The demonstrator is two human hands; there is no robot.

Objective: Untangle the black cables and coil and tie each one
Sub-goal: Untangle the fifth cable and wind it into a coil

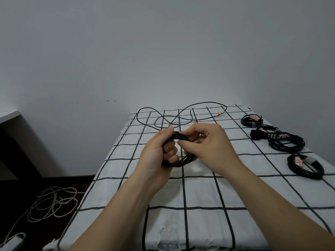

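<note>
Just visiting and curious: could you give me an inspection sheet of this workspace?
Surface: cloth-covered table, black grid pattern.
Job's things: black coil in both hands; tied bundles along the right edge.
Clutter: nothing seen.
Hands: left hand grips the coil; right hand pinches it.
Cables: loose black cable at the far end, a red-and-white tie by it.
Surroundings: grey wall; pale cable on the floor, left.

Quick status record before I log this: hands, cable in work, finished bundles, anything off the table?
Left hand: grips black coiled cable
Right hand: pinches the same coil's top
Uncoiled length: looped on black-and-white checked tablecloth, far end
Finished bundles: three tied black coils, right side
Off table: pale grey cable on floor, left
</note>
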